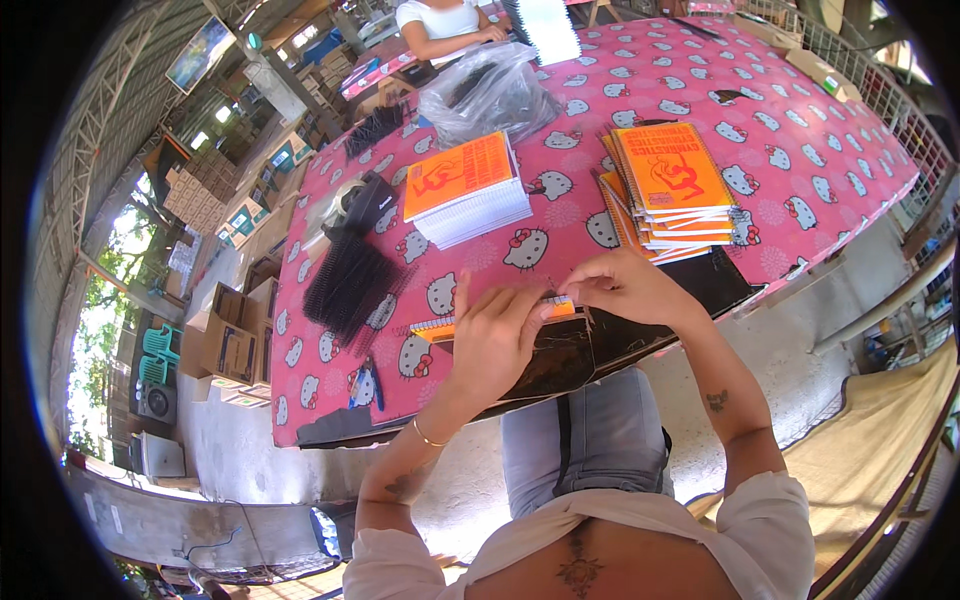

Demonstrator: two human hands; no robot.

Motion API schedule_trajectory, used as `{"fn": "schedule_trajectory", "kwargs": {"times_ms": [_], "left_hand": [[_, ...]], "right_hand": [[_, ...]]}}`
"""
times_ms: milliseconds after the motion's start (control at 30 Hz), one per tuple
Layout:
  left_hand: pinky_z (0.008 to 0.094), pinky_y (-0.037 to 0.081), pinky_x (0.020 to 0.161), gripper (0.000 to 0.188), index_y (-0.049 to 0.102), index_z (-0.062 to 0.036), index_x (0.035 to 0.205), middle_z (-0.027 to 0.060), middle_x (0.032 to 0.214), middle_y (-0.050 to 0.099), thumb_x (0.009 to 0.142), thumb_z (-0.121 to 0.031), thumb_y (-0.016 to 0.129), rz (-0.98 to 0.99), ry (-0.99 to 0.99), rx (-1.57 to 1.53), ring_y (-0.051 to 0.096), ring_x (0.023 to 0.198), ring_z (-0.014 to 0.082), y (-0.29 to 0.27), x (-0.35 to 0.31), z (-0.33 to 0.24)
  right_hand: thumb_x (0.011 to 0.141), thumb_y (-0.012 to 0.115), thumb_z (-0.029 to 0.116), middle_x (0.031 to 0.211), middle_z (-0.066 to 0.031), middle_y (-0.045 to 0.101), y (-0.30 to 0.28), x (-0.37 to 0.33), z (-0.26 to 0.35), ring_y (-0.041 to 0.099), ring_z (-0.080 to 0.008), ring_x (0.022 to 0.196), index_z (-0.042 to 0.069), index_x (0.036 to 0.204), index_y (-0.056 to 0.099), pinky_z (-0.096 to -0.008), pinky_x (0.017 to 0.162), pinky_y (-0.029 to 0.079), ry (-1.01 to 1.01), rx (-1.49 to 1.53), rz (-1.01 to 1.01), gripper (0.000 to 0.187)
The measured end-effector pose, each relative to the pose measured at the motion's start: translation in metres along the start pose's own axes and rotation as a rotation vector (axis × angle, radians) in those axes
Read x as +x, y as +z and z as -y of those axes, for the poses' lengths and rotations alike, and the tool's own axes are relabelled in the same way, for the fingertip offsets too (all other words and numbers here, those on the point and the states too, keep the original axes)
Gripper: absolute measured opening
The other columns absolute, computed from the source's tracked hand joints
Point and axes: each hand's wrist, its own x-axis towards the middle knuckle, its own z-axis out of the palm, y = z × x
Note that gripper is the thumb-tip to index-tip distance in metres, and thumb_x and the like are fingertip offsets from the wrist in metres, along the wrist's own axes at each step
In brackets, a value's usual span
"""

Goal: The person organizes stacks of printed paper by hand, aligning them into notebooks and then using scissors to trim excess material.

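Note:
An orange-covered notebook (436,329) is held on edge at the table's near side, its punched spine facing up. My left hand (497,335) is closed over its middle, thumb on the near side. At the spine's right end, the fingers of my right hand (622,285) are pinched together; a dark coil seems to run there, partly hidden by the fingers. Beyond my hands stands a stack of orange-covered page blocks (462,180). To its right is a pile of coil-bound orange notebooks (668,172). Loose black plastic coils (350,285) are heaped left of my left hand.
A black tape dispenser (366,203) stands behind the coil heap, and blue-handled pliers (370,384) lie near the front left edge. A clear plastic bag (488,100) sits farther back. Across the pink patterned table (540,250), another person (440,28) works. Cardboard boxes (228,340) stand left.

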Motion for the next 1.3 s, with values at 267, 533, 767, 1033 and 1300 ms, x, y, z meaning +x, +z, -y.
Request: {"fn": "schedule_trajectory", "kwargs": {"times_ms": [267, 533, 767, 1033, 1300], "left_hand": [[0.0508, 0.037, 0.105, 0.016, 0.070, -0.0066, 0.099, 0.0077, 0.088, 0.070, 0.092, -0.020, 0.069, 0.040, 0.008, -0.085, 0.067, 0.086, 0.0268, 0.003, -0.002, 0.004], [0.0429, 0.049, 0.072, 0.018, 0.069, -0.0015, 0.101, 0.0137, 0.084, 0.067, 0.086, -0.011, 0.073, 0.044, 0.046, -0.156, 0.063, 0.078, 0.0332, -0.021, 0.008, 0.011], [0.0400, 0.046, 0.053, 0.016, 0.069, 0.0004, 0.103, 0.0102, 0.076, 0.065, 0.090, -0.009, 0.071, -0.496, 0.220, -0.059, 0.058, 0.061, 0.0233, -0.091, 0.064, -0.059], [0.0431, 0.052, 0.102, 0.032, 0.066, -0.0084, 0.117, 0.0152, 0.125, 0.066, 0.086, -0.007, 0.070, -0.297, 0.823, -0.100, 0.066, 0.111, 0.0332, 0.005, 0.123, -0.001], [0.0439, 0.055, 0.087, 0.029, 0.070, -0.0050, 0.113, 0.0160, 0.113, 0.067, 0.085, -0.013, 0.072, 0.016, 0.024, 0.128, 0.066, 0.099, 0.0361, 0.056, 0.103, 0.197]], "right_hand": [[0.085, 0.074, 0.009, 0.080, -0.0093, 0.069, -0.004, 0.008, -0.004, 0.068, -0.0129, 0.077, -0.001, 0.092, 0.069, -0.0286, 0.072, 0.054, -0.011, 0.098, 0.081, 0.013], [0.082, 0.074, 0.007, 0.092, -0.0113, 0.064, 0.044, -0.007, 0.008, 0.066, -0.0230, 0.084, 0.002, 0.104, 0.062, -0.0318, 0.076, 0.052, -0.213, -0.151, -0.388, 0.025], [0.079, 0.084, 0.030, 0.149, -0.0210, 0.043, 0.087, -0.065, 0.060, 0.041, -0.0394, 0.138, 0.001, 0.152, 0.034, -0.0475, 0.115, 0.032, -0.447, 0.219, -0.576, 0.093], [0.101, 0.054, 0.048, 0.154, -0.0202, 0.042, -0.098, -0.056, 0.046, 0.046, -0.0342, 0.140, 0.011, 0.160, 0.023, -0.0520, 0.111, 0.042, -0.482, 1.294, -0.464, 0.076], [0.091, 0.067, 0.016, 0.144, -0.0183, 0.055, -0.236, -0.034, -0.112, 0.062, -0.0346, 0.121, 0.011, 0.151, 0.044, -0.0513, 0.102, 0.050, 0.181, -0.329, -0.564, 0.065]]}}
